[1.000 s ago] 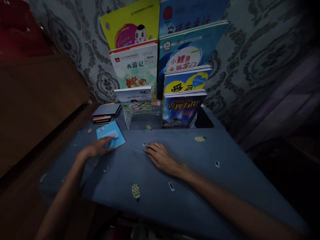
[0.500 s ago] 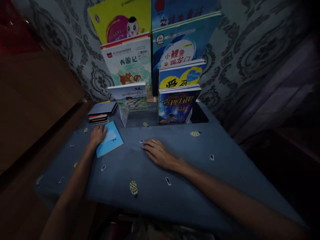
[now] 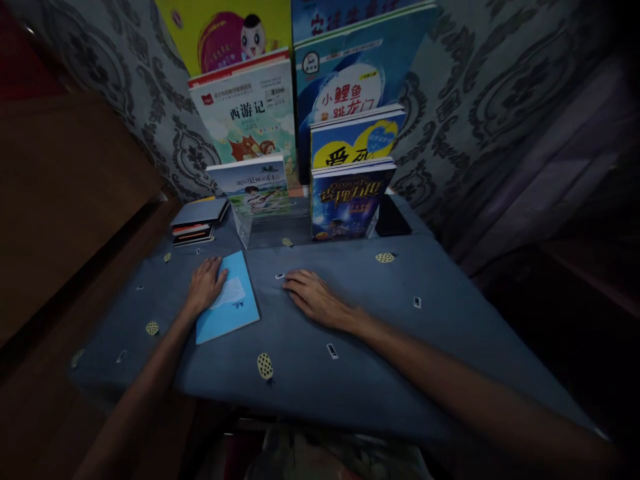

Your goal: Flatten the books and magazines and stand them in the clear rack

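A thin light-blue book lies flat on the cloth-covered table. My left hand rests on the book's upper left part, fingers stretched out and pointing away from me; it presses on the cover rather than wrapping round it. To the right, my right hand lies on the cloth with nothing in it. Its fingers are extended to the left, close to a small printed label mark on the cloth. Whatever lies under the left palm is hidden.
Clear stands hold upright books: a dark-blue one front right, a landscape-covered one front left, taller ones behind. A stack of small books sits at the back left. A flat black object lies beside the right stand. Patterned wall behind.
The light-blue book has slid towards me and to the right, away from the small stack, with my left hand on it. My right hand stays nearly in place. The view has shifted slightly.
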Tool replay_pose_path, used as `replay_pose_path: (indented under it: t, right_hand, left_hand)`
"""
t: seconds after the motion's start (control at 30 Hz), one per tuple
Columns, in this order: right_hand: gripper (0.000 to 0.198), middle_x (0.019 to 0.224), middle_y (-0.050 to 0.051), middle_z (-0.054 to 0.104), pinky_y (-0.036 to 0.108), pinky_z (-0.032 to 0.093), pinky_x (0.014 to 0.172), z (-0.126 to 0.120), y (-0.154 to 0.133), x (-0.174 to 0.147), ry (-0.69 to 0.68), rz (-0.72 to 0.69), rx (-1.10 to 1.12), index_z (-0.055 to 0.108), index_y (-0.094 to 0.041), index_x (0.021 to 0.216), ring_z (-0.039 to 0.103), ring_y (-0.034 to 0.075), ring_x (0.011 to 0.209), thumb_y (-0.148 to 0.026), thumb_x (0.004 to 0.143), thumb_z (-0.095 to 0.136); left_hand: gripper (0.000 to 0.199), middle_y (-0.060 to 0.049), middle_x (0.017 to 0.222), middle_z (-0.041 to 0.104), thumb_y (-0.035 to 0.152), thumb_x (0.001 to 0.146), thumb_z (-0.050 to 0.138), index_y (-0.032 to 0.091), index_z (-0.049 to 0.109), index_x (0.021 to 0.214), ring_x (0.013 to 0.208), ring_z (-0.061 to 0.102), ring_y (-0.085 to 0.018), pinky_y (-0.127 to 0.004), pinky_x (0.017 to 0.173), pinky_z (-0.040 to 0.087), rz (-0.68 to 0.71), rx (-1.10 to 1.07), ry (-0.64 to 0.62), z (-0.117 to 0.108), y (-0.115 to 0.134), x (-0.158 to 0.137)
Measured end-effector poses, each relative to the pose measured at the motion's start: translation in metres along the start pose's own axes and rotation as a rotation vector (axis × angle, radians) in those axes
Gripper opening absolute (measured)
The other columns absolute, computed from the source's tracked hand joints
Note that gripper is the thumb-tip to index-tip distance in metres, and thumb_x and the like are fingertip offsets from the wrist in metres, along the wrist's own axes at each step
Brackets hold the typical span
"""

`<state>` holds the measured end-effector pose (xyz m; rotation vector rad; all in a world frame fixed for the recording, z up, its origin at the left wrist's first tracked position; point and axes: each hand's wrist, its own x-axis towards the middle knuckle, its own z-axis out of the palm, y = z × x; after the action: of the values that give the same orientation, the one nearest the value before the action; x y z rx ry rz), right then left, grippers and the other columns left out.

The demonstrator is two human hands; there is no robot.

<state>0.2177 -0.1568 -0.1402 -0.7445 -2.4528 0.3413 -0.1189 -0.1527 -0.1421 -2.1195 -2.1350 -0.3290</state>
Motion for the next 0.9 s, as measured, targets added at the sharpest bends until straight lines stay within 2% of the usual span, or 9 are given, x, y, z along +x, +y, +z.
replay_pose_path:
  t: [0.2, 0.43, 0.7, 0.8, 0.9]
  right_hand:
    - [0.029, 0.128, 0.017, 0.066, 0.053, 0.043, 0.108, -0.001, 0.008, 0.000, -0.016, 0.123, -0.066, 0.068, -0.015, 0.118, 0.058, 0.029, 0.123, -0.017, 0.097, 0.048]
    - [0.037, 0.140, 0.017, 0.061, 0.055, 0.030, 0.117, -0.010, 0.025, -0.008, -0.050, 0.253, -0.137, 0.063, -0.016, 0.130, 0.052, 0.028, 0.136, -0.022, 0.099, 0.044]
    - [0.040, 0.141, 0.015, 0.062, 0.054, 0.031, 0.117, -0.031, 0.064, -0.027, 0.028, 0.395, -0.218, 0.062, -0.017, 0.132, 0.053, 0.027, 0.134, -0.022, 0.099, 0.039]
    - [0.041, 0.140, 0.014, 0.062, 0.053, 0.031, 0.117, -0.036, 0.070, -0.035, 0.037, 0.411, -0.203, 0.061, -0.016, 0.132, 0.053, 0.027, 0.135, -0.019, 0.098, 0.038]
    - [0.043, 0.137, 0.014, 0.065, 0.051, 0.037, 0.111, -0.041, 0.071, -0.038, 0.062, 0.415, -0.161, 0.061, -0.016, 0.134, 0.055, 0.028, 0.130, -0.016, 0.097, 0.038]
  left_hand:
    - [0.051, -0.016, 0.148, 0.055, 0.041, 0.101, 0.038, 0.015, 0.051, 0.143, 0.143, 0.045, -0.032, -0.055, 0.115, 0.038, 0.080, -0.056, 0.019, 0.000, 0.033, -0.017]
    - [0.051, -0.015, 0.152, 0.051, 0.038, 0.101, 0.041, 0.013, 0.049, 0.145, 0.146, 0.040, -0.032, -0.055, 0.117, 0.035, 0.136, -0.087, -0.038, -0.004, 0.093, -0.021]
    - [0.050, -0.014, 0.156, 0.045, 0.037, 0.102, 0.040, 0.016, 0.046, 0.148, 0.149, 0.033, -0.030, -0.054, 0.121, 0.028, 0.170, -0.087, -0.120, -0.005, 0.164, -0.007]
    - [0.052, -0.015, 0.158, 0.042, 0.037, 0.103, 0.039, 0.015, 0.045, 0.149, 0.150, 0.033, -0.031, -0.056, 0.121, 0.028, 0.190, -0.098, -0.140, -0.003, 0.186, 0.001]
    - [0.052, -0.016, 0.158, 0.042, 0.036, 0.102, 0.041, 0.013, 0.044, 0.149, 0.150, 0.032, -0.032, -0.058, 0.120, 0.028, 0.226, -0.139, -0.143, 0.002, 0.205, 0.009]
